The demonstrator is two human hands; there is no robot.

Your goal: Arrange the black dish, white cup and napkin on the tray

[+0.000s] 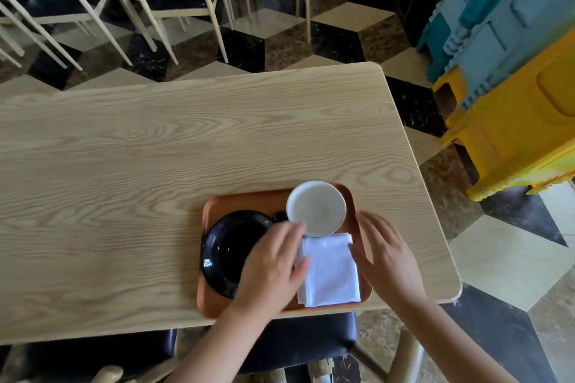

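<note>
While hands hover: both open, gripping nothing
Left hand: over dish
Right hand: beside napkin
Done: dish, cup, napkin on tray
Left: likely just tidying

— We see an orange tray on the wooden table, black dish left, white cup far right.

— And our left hand overlaps the napkin; our right hand spreads just beside it.

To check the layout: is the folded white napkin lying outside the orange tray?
No, the folded white napkin lies inside the orange tray, at its near right corner.
</note>
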